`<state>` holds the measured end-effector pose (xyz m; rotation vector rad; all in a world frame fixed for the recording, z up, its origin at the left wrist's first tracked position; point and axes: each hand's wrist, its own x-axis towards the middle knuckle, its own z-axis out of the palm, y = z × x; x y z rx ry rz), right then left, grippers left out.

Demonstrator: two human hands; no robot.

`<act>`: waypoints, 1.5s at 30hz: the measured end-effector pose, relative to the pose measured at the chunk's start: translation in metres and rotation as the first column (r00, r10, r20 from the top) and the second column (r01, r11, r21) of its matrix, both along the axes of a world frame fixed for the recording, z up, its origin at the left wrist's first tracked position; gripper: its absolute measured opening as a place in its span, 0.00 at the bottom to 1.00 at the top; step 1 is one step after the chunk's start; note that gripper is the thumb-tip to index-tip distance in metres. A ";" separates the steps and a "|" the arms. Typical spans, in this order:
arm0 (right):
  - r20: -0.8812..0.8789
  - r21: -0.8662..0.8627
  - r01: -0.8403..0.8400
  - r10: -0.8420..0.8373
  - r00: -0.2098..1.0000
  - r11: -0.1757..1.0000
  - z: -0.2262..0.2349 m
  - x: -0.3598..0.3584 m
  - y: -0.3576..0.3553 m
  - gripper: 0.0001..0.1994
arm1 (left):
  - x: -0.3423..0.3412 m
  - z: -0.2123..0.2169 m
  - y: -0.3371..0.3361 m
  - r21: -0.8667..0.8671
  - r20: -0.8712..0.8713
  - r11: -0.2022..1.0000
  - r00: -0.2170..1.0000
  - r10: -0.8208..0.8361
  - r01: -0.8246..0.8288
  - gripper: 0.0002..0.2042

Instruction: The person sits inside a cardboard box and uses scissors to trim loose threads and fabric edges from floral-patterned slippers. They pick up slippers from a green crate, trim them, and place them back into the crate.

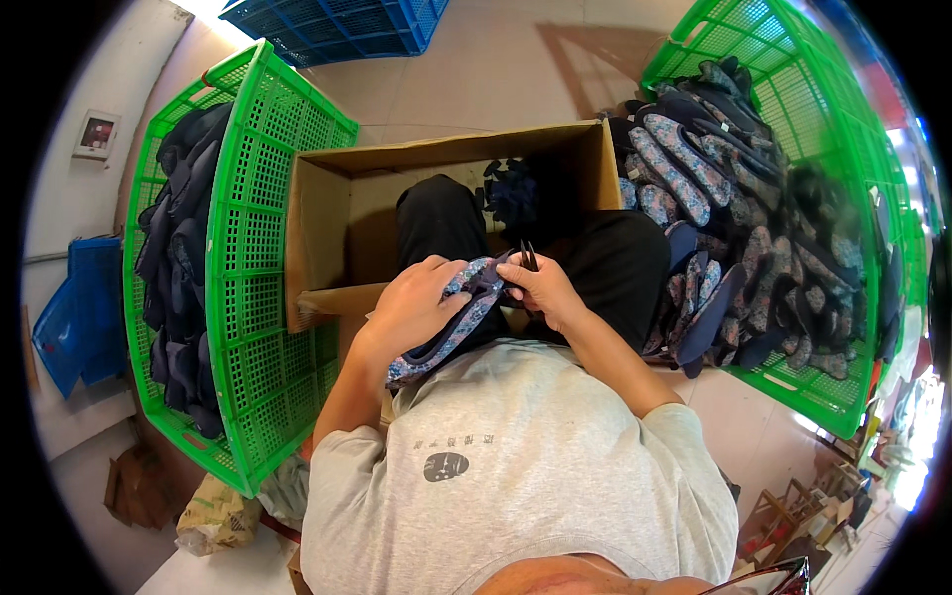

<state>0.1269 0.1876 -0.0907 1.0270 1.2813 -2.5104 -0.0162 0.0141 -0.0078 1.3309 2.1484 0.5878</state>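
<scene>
A navy slipper with a blue-and-pink floral pattern [466,322] lies across my lap, in front of my grey shirt. My left hand [416,302] is closed round its side, fingers curled over the top edge. At the slipper's far end, my right hand [545,291] pinches the dark edge between thumb and fingers. Black thread snips [529,256] are also in my right hand, with their two points sticking up past the fingers. Part of the slipper is hidden beneath my left hand and forearm.
My knees rest in a cardboard box [456,146] with a clump of dark scraps [511,191]. A green crate [268,238] of navy pieces stands left. To the right, floral slippers [674,164] heap in another green crate [793,84]. A blue crate [337,30] is ahead.
</scene>
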 end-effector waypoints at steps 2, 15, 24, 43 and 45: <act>-0.009 -0.014 0.005 -0.005 1.000 1.000 0.000 -0.002 0.001 0.07 | 0.001 -0.008 0.007 0.059 -0.008 0.998 1.000 0.015 -0.015 0.16; -0.236 -0.015 0.150 -0.149 0.960 0.989 -0.001 0.003 -0.002 0.04 | -0.026 -0.032 0.031 0.107 0.414 0.985 0.895 -0.167 0.135 0.11; -0.205 -0.014 0.102 -0.102 0.973 0.995 0.003 0.011 0.004 0.07 | -0.032 -0.036 0.057 -0.111 0.634 0.990 0.773 0.006 0.083 0.07; -0.066 0.088 -0.305 0.311 0.948 0.948 0.024 0.037 0.022 0.11 | -0.028 -0.066 0.079 -0.287 0.729 0.956 0.636 0.254 -0.053 0.08; -0.049 0.069 -0.301 0.305 0.951 0.951 0.024 0.035 0.021 0.10 | -0.026 -0.065 0.081 -0.292 0.734 0.955 0.627 0.262 -0.057 0.08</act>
